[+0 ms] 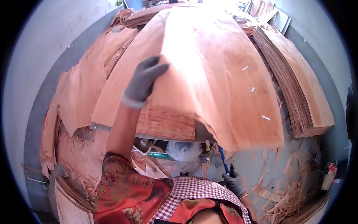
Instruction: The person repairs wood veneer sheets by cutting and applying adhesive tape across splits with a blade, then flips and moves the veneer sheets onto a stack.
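Observation:
My left hand [143,80], in a grey glove, pinches the left edge of a thin wood veneer sheet [238,112]. That sheet is lifted and bends over a stack of veneer [167,123], with its near right corner hanging past the stack's front. Low on the right, beside my apron, my right hand [234,182] in a dark glove is closed around a long blue stick-like tool [223,158]. A dark pointed piece sticks up by its fingers; its kind is unclear. Several small white strips of tape [253,89] lie on the sheet.
More veneer stacks stand on the right [309,86] and left [85,89]. Wood scraps [287,194] litter the floor. Under the front edge are a clear plastic bag [184,151] and a green roll [159,155]. Grey-and-white walls close in both sides.

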`<state>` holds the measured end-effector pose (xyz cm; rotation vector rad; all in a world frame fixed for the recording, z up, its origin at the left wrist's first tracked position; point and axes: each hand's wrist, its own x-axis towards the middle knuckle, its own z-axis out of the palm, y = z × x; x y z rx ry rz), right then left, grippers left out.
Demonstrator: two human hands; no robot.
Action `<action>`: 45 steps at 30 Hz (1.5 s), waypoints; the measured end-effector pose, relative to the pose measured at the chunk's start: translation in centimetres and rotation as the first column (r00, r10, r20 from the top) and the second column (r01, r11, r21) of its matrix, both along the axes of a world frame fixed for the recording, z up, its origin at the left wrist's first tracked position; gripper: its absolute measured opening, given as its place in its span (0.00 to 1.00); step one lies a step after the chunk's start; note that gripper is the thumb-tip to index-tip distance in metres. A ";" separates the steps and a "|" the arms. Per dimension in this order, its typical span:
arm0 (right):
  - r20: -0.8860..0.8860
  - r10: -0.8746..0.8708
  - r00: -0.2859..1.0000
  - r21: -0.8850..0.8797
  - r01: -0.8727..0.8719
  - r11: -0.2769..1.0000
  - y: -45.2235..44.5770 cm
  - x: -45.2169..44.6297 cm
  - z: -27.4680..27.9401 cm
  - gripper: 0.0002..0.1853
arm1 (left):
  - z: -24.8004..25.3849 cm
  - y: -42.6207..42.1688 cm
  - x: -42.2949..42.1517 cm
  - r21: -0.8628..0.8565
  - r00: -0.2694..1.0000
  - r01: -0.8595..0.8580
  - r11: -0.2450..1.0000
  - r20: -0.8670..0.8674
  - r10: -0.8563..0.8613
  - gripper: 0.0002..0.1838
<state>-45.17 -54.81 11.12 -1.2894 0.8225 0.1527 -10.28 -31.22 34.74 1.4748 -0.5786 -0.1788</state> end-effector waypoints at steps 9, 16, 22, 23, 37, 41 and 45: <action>0.067 -0.090 0.994 -0.051 0.094 0.994 -15.4 -7.4 5.3 0.06 | -30.3 -0.1 -17.1 0.469 0.589 0.100 0.878 -0.739 0.328 0.10; 0.071 -0.053 0.996 0.021 0.051 0.998 -25.5 -12.1 7.4 0.07 | -15.2 -22.5 -22.5 0.307 0.790 -0.481 0.821 0.558 0.254 0.13; 0.105 -0.049 0.993 0.054 0.043 0.998 -35.0 -15.4 7.8 0.10 | -13.1 -42.6 -23.9 0.377 0.721 -0.270 0.886 0.689 -0.073 0.16; 0.143 -0.090 0.986 0.100 0.076 0.992 -37.2 -16.2 7.1 0.10 | -13.7 -46.9 -23.8 0.379 0.629 -0.310 0.872 0.769 -0.111 0.18; 0.177 -0.392 0.903 0.340 0.318 0.885 -68.5 -22.7 8.0 0.12 | -10.2 -85.9 -29.6 0.379 0.481 -0.094 0.921 0.827 -0.291 0.31; 0.191 -0.471 0.861 0.373 0.380 0.847 -77.2 -24.6 7.6 0.13 | -9.9 -95.1 -31.9 0.406 0.432 -0.056 0.912 0.833 -0.344 0.28; 0.221 -0.491 0.843 0.318 0.413 0.853 -88.9 -28.6 7.1 0.13 | -11.9 -104.4 -34.6 0.402 0.457 -0.050 0.914 0.823 -0.337 0.28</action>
